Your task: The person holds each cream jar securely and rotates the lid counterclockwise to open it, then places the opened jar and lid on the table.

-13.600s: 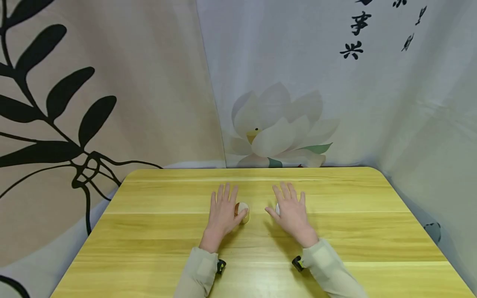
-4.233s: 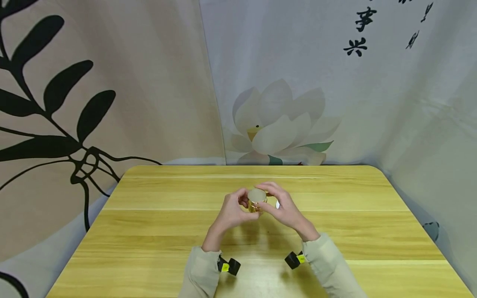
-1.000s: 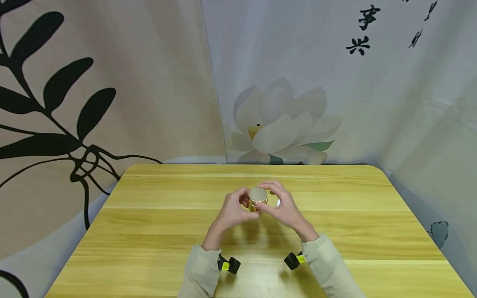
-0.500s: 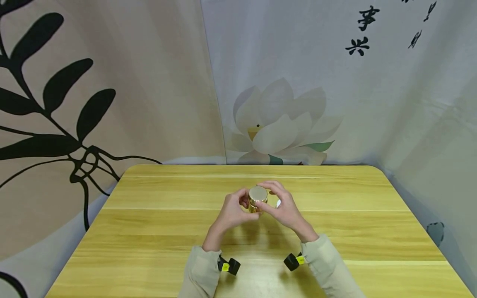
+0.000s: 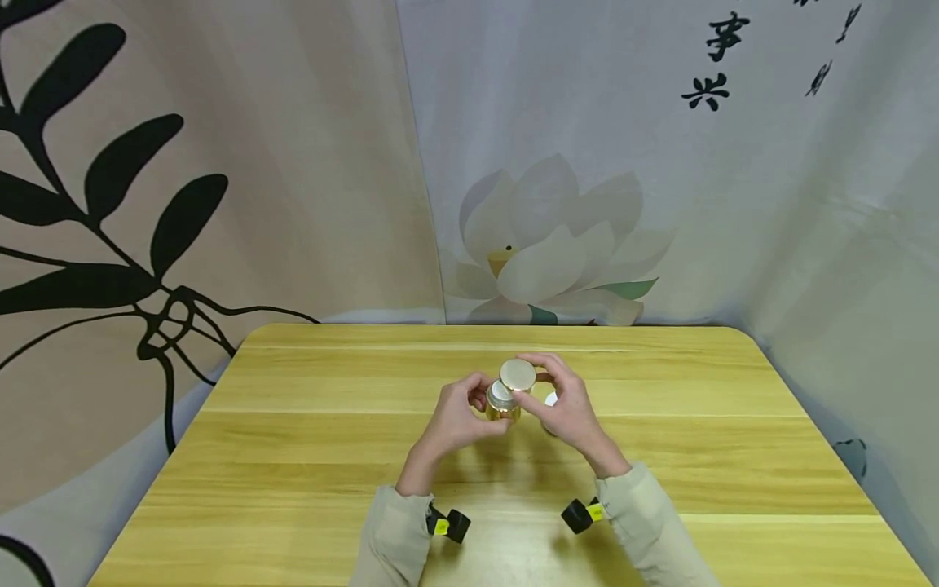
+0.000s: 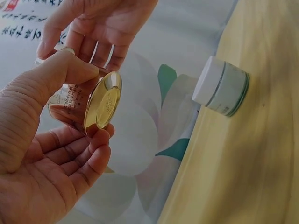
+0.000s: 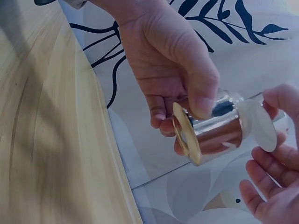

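My left hand (image 5: pixel 460 416) grips a shiny gold cosmetic jar (image 5: pixel 502 406) by its side, thumb and fingers curled round the body. Its gold base (image 6: pixel 105 100) and small printed text show in the left wrist view. My right hand (image 5: pixel 570 408) pinches the round lid (image 5: pixel 517 375) between thumb and fingers. The lid is off the jar, up and to the right of its mouth, partly overlapping it in the head view. A pale inner top shows on the jar. Between jar and right fingers, a white disc (image 7: pixel 263 127) appears in the right wrist view.
A second, white-lidded jar (image 6: pixel 222 86) stands on the wooden table (image 5: pixel 293 456), partly hidden behind my right hand in the head view. A printed cloth curtain (image 5: pixel 330 163) hangs behind the table's far edge. Each wrist wears a small black camera.
Both hands, earlier flat over the table, took hold of the gold jar. Within the last half second my right hand has lifted the lid off, up and right; the left hand has barely moved.
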